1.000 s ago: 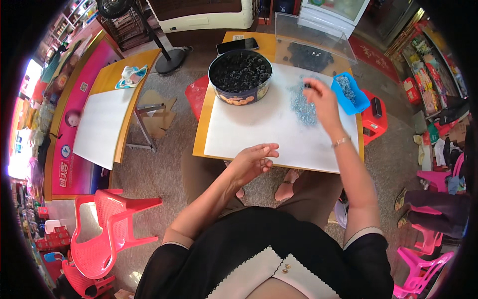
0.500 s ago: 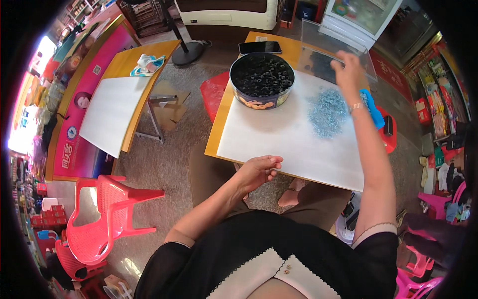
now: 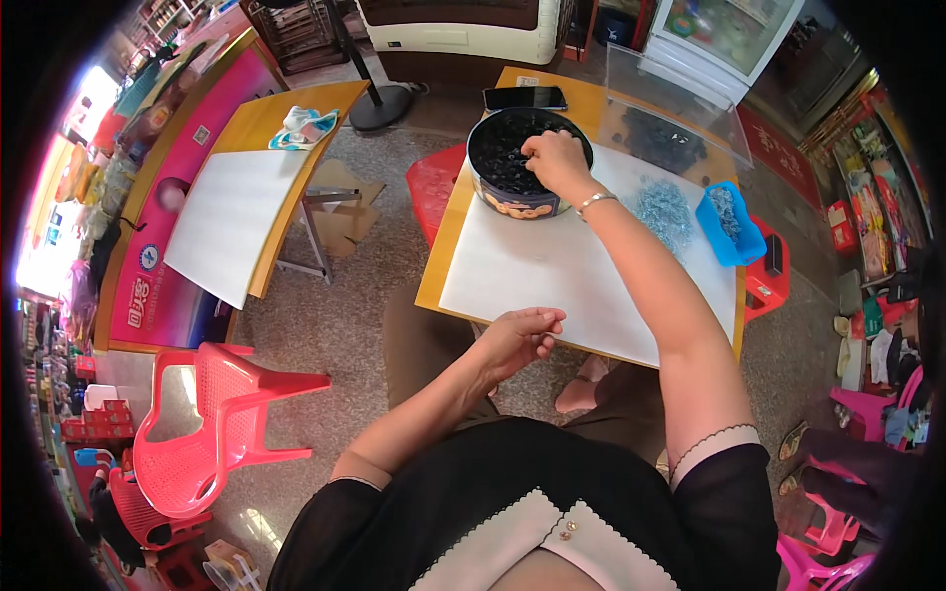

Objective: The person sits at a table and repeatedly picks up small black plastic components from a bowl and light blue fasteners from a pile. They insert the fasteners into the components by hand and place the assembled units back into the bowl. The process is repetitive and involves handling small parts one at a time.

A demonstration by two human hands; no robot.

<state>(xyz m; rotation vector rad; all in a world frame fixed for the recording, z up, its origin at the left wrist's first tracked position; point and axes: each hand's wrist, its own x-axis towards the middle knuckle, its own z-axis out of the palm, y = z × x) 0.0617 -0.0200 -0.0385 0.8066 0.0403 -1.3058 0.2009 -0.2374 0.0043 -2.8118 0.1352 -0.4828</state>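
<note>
A round, dark tub (image 3: 522,205) with a printed side stands on the white-topped table (image 3: 552,276), filled with small black ring-shaped pieces (image 3: 501,163). Over the tub's right side is my right hand (image 3: 560,165), its fingers closed together at the black pieces; whatever they grip is too small to make out. My left hand (image 3: 519,340) hovers at the table's front edge, thumb and fingertips pinched, and I cannot tell what is between them. A loose pile of small, shiny pale-blue pieces (image 3: 664,209) lies right of my right wrist. Beside it, a blue plastic tray (image 3: 739,251) holds similar pieces.
At the table's far right, a clear plastic box (image 3: 636,84) has black pieces (image 3: 662,143) in it. A phone (image 3: 525,98) lies behind the tub. Red stools (image 3: 431,192) flank the table. To the left are a second table (image 3: 236,217) and a red chair (image 3: 232,414).
My right hand has moved left from the clear box to the tub, and the blue tray is now uncovered. My left hand stays at the front edge. The view has shifted slightly.
</note>
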